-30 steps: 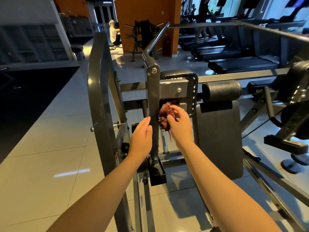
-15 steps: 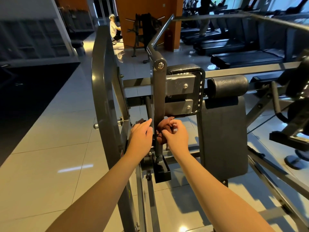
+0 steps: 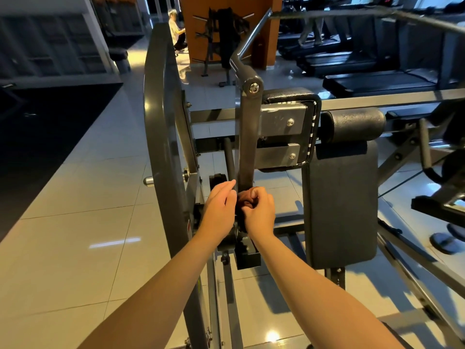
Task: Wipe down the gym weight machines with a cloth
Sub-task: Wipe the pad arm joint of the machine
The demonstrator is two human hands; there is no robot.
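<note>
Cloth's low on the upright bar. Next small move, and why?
Probably slide the cloth down toward the black bracket: the right hand grips it against the upright bar just above there, and the left hand rests beside the bar.

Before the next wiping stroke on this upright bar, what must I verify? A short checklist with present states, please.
1. Right hand grips the cloth: ok, fingers curled round it.
2. Cloth touches the upright bar: ok, at its lower part.
3. Left hand out of the cloth's path: not ok, it lies beside the bar at cloth height.
4. Bar clear above the hands, up to the pivot bolt: ok.
5. Bar below the hands wiped: cannot tell, hidden.
</note>
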